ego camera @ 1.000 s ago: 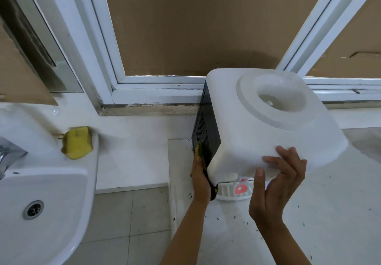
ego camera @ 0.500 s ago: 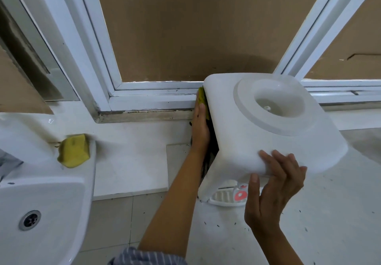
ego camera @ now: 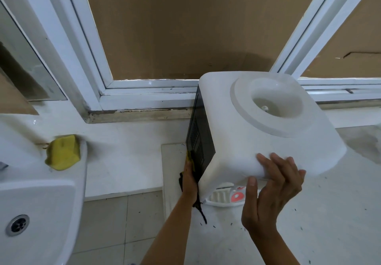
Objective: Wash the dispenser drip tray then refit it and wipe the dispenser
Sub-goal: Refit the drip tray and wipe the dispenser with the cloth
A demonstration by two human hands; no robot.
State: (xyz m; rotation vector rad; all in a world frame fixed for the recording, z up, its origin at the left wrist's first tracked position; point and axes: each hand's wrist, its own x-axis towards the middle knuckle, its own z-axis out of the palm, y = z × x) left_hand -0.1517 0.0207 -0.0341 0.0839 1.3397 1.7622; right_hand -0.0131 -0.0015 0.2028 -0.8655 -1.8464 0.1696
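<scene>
A white water dispenser (ego camera: 266,141) with a black left side panel stands on a white counter. The white drip tray (ego camera: 220,197) sits under its front, beside a red-and-white tap (ego camera: 237,195). My left hand (ego camera: 189,180) presses a yellow-and-dark cloth (ego camera: 190,159) flat against the lower part of the black side panel. My right hand (ego camera: 270,188) holds the dispenser's front top edge, fingers over the top and thumb underneath.
A white sink (ego camera: 35,207) with a drain sits at the left, a yellow sponge (ego camera: 62,155) on its rim. A white window frame (ego camera: 144,93) runs behind. The counter (ego camera: 309,223) carries several small black specks. A tiled floor shows between sink and counter.
My left hand with the cloth has slid from the upper rear of the black side panel down to its lower front. My right hand stays on the front edge.
</scene>
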